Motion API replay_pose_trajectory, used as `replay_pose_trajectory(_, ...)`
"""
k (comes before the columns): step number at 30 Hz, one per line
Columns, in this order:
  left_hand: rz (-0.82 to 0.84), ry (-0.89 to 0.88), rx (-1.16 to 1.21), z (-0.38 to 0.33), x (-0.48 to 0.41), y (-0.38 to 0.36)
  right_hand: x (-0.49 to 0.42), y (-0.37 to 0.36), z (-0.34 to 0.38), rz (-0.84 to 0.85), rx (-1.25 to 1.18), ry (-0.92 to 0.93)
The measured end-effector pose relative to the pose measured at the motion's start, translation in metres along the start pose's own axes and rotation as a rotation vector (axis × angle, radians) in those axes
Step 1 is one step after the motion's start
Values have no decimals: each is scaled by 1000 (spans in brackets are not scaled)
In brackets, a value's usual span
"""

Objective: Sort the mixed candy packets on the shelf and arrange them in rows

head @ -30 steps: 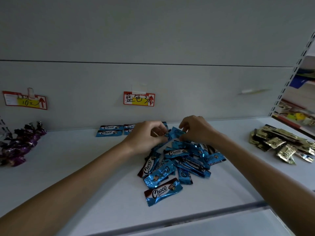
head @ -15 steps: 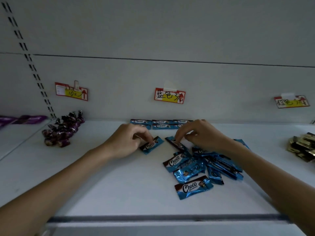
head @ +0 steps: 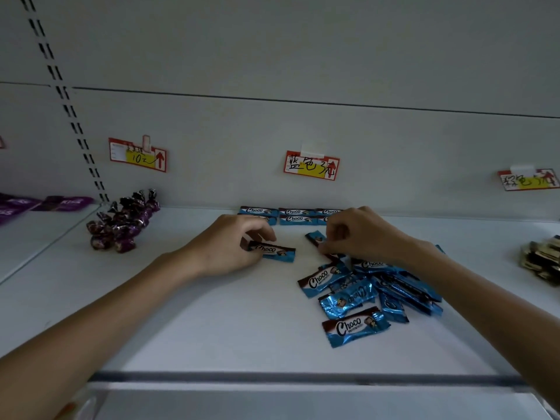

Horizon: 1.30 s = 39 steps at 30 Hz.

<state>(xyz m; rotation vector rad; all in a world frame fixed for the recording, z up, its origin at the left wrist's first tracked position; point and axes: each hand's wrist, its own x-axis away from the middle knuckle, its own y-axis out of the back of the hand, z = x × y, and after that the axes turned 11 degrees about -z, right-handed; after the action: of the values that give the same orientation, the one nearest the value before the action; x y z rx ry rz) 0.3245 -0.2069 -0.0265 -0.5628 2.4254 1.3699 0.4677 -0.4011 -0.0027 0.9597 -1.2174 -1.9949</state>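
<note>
A loose pile of blue Choco packets [head: 372,295] lies on the white shelf [head: 212,322], right of centre. Two short rows of the same blue packets [head: 295,215] line the back wall under a red and yellow price tag [head: 311,165]. My left hand [head: 225,247] pinches one blue packet [head: 277,252] lying flat left of the pile. My right hand [head: 360,234] pinches another blue packet [head: 316,239] at the pile's far edge; its fingers hide most of it.
A heap of purple twist-wrapped candies [head: 122,224] sits at the back left. Gold packets [head: 542,259] lie at the right edge. Purple packets [head: 36,204] rest on the neighbouring shelf to the left. A dark rail [head: 272,378] runs along the shelf's front edge.
Both hands drew apart, each taking one blue packet out of the pile. The left hand's packet has turned level and moved a little left. The view has panned left.
</note>
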Motion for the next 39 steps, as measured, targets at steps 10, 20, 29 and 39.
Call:
replay_pose_trajectory(10, -49, -140, -190, 10, 13, 4, -2, 4, -4, 114, -19, 130)
replay_pose_trajectory(20, -87, -117, -290, 32, -11, 6, -16, -13, 0, -32, -31, 141)
replay_pose_trajectory(29, -63, -78, -246, 36, -19, 0, -33, -26, -2, -125, -22, 139)
replay_pose_trajectory(39, -49, -109, -255, 35, -24, -2, -38, -29, -1, -138, -15, 114)
